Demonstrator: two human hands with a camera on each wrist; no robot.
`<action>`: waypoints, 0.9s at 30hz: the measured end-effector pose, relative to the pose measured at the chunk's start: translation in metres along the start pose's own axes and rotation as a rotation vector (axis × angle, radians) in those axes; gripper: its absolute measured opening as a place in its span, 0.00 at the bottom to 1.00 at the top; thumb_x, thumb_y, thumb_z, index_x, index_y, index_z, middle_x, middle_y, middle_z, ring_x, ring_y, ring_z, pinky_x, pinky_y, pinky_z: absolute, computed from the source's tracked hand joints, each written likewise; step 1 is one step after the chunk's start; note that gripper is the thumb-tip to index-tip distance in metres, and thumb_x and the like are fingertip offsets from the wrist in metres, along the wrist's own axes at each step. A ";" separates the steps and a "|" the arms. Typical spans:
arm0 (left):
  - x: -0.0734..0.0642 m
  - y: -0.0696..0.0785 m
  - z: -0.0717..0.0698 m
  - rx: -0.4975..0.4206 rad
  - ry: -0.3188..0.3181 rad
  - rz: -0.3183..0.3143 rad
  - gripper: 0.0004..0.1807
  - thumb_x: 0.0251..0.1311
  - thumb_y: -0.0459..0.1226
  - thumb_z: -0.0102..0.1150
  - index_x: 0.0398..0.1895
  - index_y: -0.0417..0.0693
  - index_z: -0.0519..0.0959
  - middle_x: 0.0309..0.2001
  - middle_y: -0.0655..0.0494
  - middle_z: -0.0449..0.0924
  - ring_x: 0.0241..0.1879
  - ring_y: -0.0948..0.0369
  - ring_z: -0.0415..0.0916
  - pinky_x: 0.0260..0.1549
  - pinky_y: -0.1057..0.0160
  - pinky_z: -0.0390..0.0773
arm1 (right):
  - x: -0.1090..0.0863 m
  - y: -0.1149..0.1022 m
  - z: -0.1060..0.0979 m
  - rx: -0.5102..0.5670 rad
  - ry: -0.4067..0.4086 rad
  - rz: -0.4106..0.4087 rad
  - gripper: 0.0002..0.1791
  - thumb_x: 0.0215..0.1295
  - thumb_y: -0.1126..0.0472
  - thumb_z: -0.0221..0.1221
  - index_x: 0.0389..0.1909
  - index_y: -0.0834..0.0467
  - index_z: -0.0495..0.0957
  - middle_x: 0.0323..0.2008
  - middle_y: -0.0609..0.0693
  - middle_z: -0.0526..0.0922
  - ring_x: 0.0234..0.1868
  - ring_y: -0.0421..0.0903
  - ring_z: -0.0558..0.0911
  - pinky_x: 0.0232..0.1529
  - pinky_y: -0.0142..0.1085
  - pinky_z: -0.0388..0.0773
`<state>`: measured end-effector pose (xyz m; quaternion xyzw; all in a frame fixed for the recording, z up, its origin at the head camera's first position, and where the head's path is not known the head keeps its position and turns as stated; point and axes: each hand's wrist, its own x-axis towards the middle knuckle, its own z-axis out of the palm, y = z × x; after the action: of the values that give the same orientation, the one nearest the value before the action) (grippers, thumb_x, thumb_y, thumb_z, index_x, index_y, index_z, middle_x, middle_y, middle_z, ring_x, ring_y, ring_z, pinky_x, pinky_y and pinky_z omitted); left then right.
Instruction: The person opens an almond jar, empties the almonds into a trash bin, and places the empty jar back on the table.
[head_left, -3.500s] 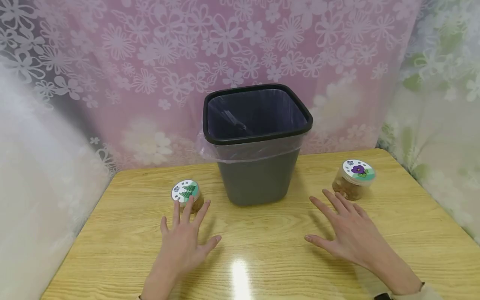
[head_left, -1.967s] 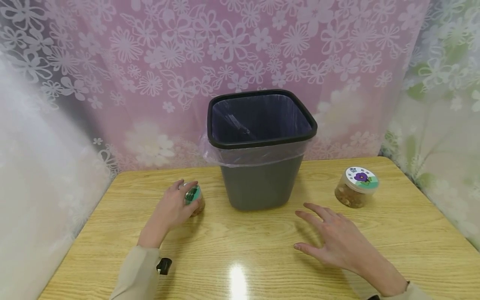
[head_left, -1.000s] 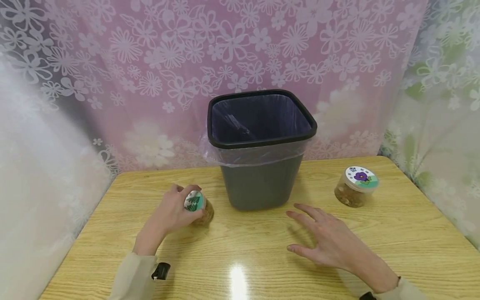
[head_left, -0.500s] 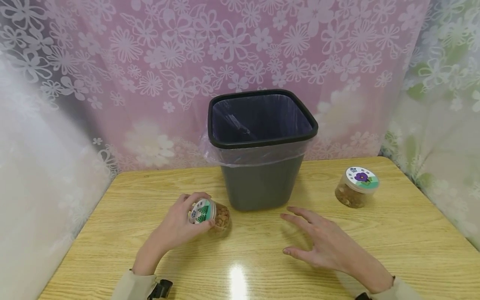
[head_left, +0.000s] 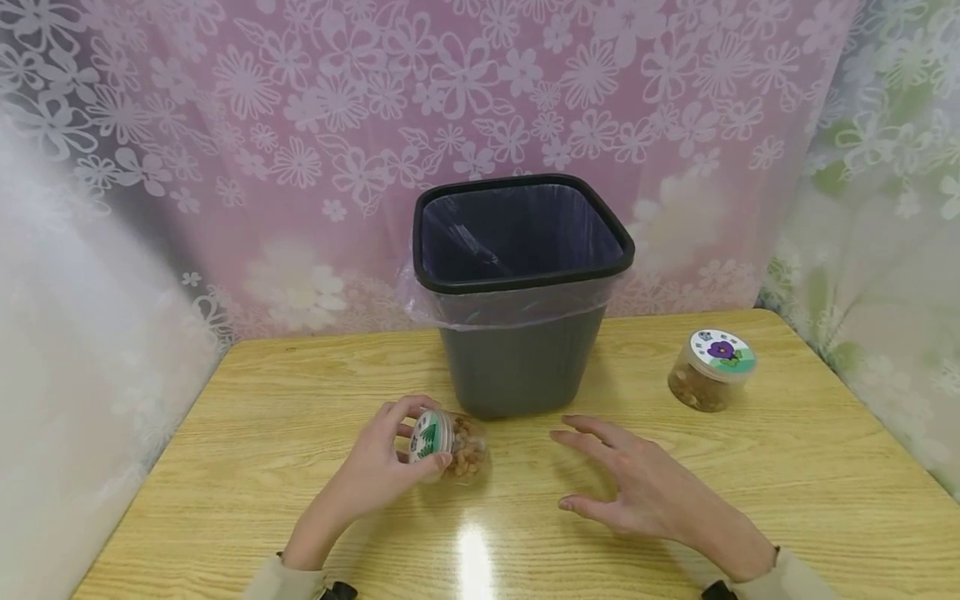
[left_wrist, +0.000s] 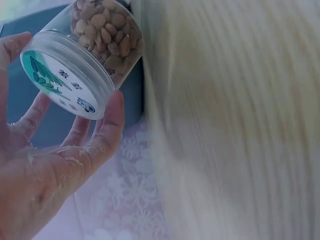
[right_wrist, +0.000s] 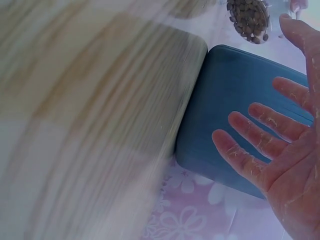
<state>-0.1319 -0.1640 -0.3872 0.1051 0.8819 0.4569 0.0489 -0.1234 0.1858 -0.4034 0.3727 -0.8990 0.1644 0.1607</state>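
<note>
My left hand (head_left: 378, 467) grips a clear jar (head_left: 467, 448) by its lid end, thumb on the near side and fingers round the far side. The jar lies tilted on its side in the air, its white and green lid facing left. In the left wrist view, the jar (left_wrist: 107, 37) holds many brown almond-like nuts. To the right, my right hand (head_left: 645, 483) hovers over the table, its fingers spread and apart from the jar. The right wrist view shows nothing in this hand (right_wrist: 287, 150).
A grey bin (head_left: 521, 358) with a black rim and a clear liner stands at the table's back middle. A second jar (head_left: 708, 375), its lid showing a purple flower, sits upright at the right. Patterned curtains (head_left: 337, 167) hang behind the wooden table (head_left: 300, 392).
My left hand reached the left jar, took hold of it, tipped it over and brought it right, towards the middle. My right hand drifted left, still holding nothing.
</note>
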 end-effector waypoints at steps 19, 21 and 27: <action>-0.005 0.018 0.043 -0.113 -0.112 0.075 0.31 0.58 0.50 0.71 0.64 0.65 0.71 0.58 0.53 0.72 0.53 0.52 0.74 0.40 0.64 0.83 | 0.005 -0.007 0.006 0.100 -0.029 -0.032 0.37 0.61 0.37 0.68 0.70 0.44 0.73 0.64 0.48 0.79 0.61 0.46 0.82 0.52 0.44 0.85; -0.004 0.020 0.046 -0.108 -0.113 0.077 0.31 0.58 0.51 0.70 0.64 0.66 0.71 0.58 0.53 0.72 0.53 0.52 0.74 0.40 0.64 0.83 | 0.005 -0.008 0.006 0.099 -0.034 -0.032 0.37 0.61 0.37 0.68 0.69 0.46 0.74 0.65 0.48 0.78 0.61 0.46 0.82 0.53 0.44 0.85; 0.003 0.023 0.053 -0.129 -0.148 0.089 0.32 0.60 0.52 0.68 0.66 0.61 0.70 0.59 0.51 0.72 0.53 0.51 0.75 0.40 0.63 0.84 | 0.007 -0.007 0.007 0.125 -0.034 -0.065 0.37 0.63 0.38 0.68 0.70 0.48 0.73 0.66 0.46 0.77 0.61 0.45 0.82 0.52 0.42 0.86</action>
<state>-0.1216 -0.1083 -0.3988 0.1740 0.8392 0.5054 0.1003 -0.1239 0.1740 -0.4061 0.4137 -0.8770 0.2085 0.1272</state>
